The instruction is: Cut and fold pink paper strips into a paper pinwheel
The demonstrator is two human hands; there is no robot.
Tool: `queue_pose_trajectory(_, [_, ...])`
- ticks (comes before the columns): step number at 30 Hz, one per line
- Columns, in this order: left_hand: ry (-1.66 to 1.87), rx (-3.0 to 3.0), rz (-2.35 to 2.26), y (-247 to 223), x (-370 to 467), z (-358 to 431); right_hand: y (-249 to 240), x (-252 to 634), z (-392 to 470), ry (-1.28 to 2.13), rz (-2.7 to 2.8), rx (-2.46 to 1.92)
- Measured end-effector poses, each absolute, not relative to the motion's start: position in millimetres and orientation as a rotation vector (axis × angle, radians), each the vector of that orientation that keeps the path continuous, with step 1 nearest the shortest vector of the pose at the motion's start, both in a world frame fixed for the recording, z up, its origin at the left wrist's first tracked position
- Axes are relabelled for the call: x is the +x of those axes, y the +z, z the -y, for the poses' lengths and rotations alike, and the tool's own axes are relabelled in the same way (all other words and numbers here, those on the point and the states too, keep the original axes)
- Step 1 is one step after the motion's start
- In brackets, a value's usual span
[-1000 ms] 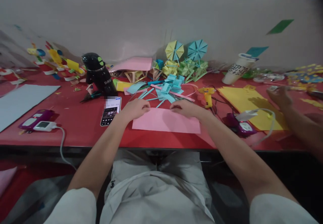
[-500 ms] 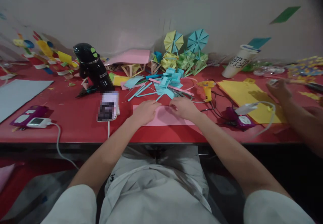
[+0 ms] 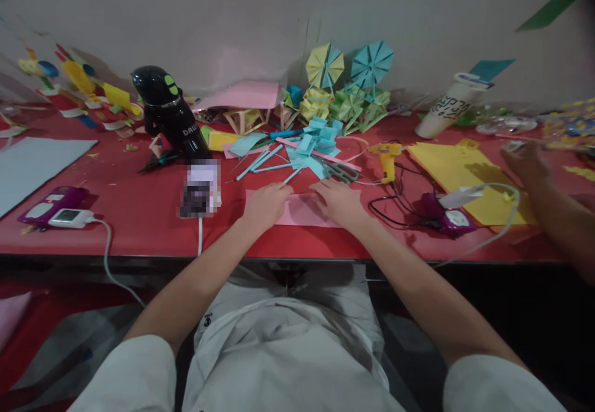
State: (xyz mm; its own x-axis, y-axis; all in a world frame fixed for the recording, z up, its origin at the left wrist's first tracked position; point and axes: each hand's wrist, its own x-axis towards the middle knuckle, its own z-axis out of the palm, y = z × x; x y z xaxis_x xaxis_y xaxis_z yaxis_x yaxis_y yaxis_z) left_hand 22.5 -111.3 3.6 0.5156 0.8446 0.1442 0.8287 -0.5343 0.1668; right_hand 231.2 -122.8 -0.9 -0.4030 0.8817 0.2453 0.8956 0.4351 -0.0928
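Flattening the pink sheet point(image 3: 304, 210), I judge.
My left hand point(image 3: 268, 206) and right hand point(image 3: 341, 202) lie apart at its far edge, grip unclear; even pressure seems needed.

Pale grey short-sleeved top point(image 3: 279, 362); light trousers point(image 3: 330, 291) (small dark round mark point(image 3: 207, 320), left side).

Black bottle point(image 3: 170, 114), upper left; white cup point(image 3: 446, 107) tilted, right; purple power strip point(image 3: 53, 206), left.
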Motion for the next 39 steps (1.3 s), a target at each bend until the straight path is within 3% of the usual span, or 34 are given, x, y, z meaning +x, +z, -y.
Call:
queue_pose_trajectory(17, [0.306,2.652,-1.382,-1,-4,113,-15,257,133,-0.097,2.324,-1.593])
queue_pose_trajectory(39, [0.21,2.708,-1.006,-3,-30,103,-27,295,134,0.2,2.395,-1.371])
